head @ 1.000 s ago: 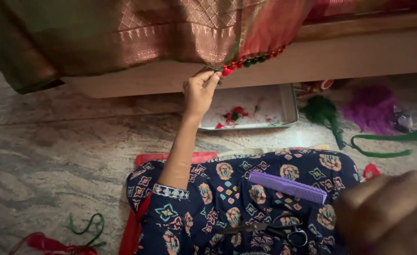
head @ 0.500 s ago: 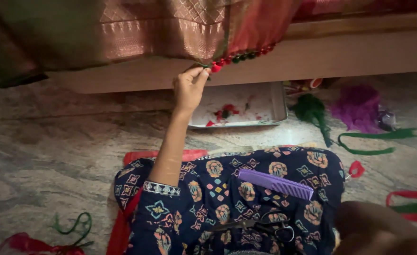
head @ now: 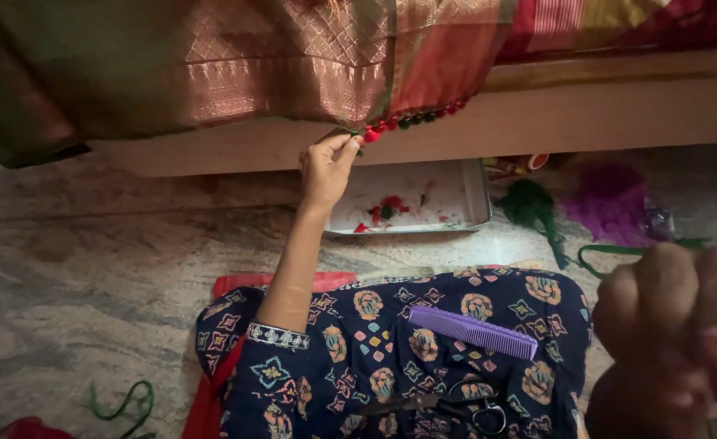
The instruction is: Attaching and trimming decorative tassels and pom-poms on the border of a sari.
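The woven red-and-gold silk cloth [head: 293,65] hangs over the edge of a pale wooden bed frame [head: 586,114] across the top of the frame, and its hem, trimmed with a row of small red and green tassels [head: 411,120], is where the work is. Nearest, at the lower right, the right hand [head: 675,341] looms large and blurred, its fingers curled inward; I cannot tell whether it holds anything. Just left of it, on the lap covered by dark blue fabric printed with flowers [head: 391,358], lies a purple plastic comb [head: 472,332], and below that a pair of dark-handled scissors [head: 448,404], both lying free. Farther up, the left arm stretches from the lap toward the centre top, where the left hand [head: 326,167] pinches the cloth's hem beside the end tassel. Right of that hand, on the marbled stone floor [head: 90,268], sits a shallow white tray [head: 480,195] with red and green thread scraps. Bundles of green thread [head: 533,207] and purple thread [head: 610,203] lie at the right, near the tray.
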